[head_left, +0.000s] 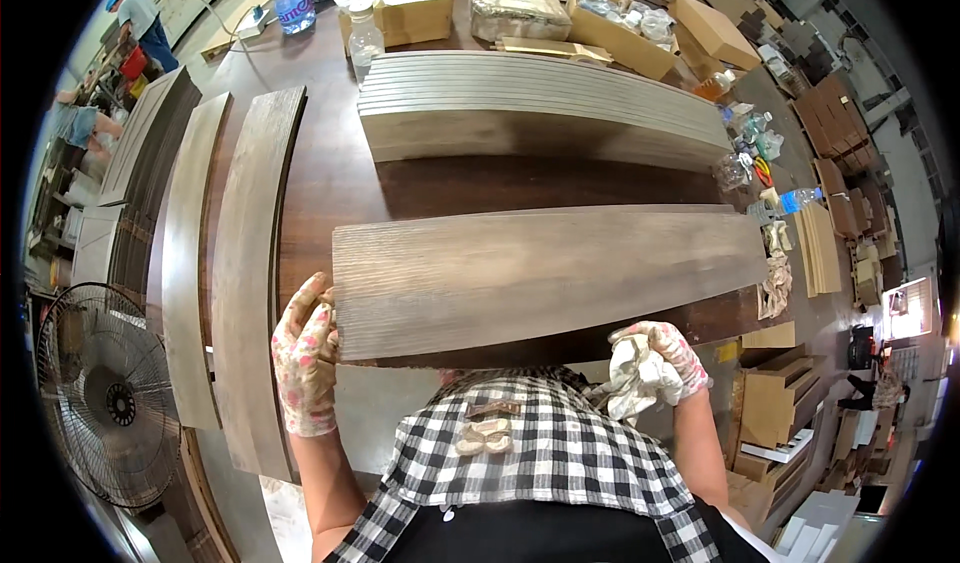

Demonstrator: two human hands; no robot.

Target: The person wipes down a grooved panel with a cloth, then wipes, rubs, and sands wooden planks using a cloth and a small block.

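A long wood-grain board, grey-brown, lies crosswise on the dark table in front of me, a thin edge of another showing behind it. My left hand, in a white glove with pink spots, is at the board's left end. Its fingers are apart, the tips beside or against that end; I cannot tell if they touch. Near the table's front edge, right of centre, my right hand wears a similar glove. It is closed around a crumpled white cloth, just below the board.
Behind the board stands a stack of similar boards. Two boards lie lengthwise at left, beside a floor fan. Bottles, including a water bottle, and open cartons line the far edge. Rags lie at the right end.
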